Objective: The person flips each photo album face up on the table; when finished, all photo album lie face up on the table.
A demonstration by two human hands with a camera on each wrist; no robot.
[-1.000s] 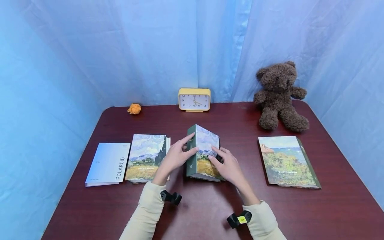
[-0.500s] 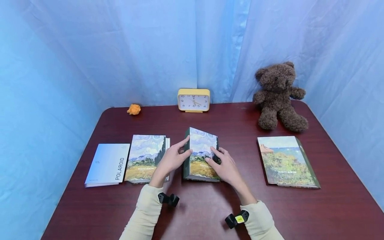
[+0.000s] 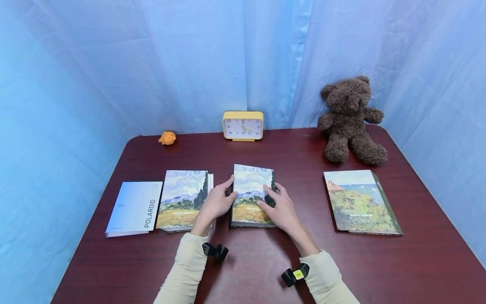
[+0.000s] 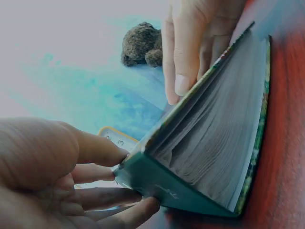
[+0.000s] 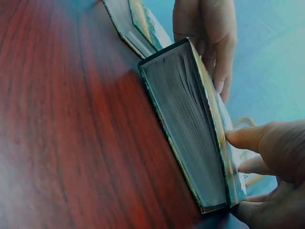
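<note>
A thick photo album (image 3: pixel 248 190) with a painted landscape cover and green spine lies in the middle of the table, its pages fanned at the near end. My left hand (image 3: pixel 217 203) holds its left side, thumb at the cover's edge and fingers (image 4: pixel 138 212) against the green spine. My right hand (image 3: pixel 284 207) holds the right side, thumb (image 5: pixel 245 137) on the front cover and other fingers at the far edge. A matching photo album (image 3: pixel 180 198) lies just left of my left hand, partly behind the wrist.
A blue-white POLAROID album (image 3: pixel 134 207) lies at the far left. Another photo album (image 3: pixel 358 202) with a seaside cover lies at the right. Along the back stand an orange ball-like item (image 3: pixel 167 138), a yellow clock (image 3: pixel 243 126) and a brown teddy bear (image 3: pixel 349 120).
The middle album has turned from showing its spine to lying with its front cover facing up, and has shifted slightly left. Both hands have moved with it.
</note>
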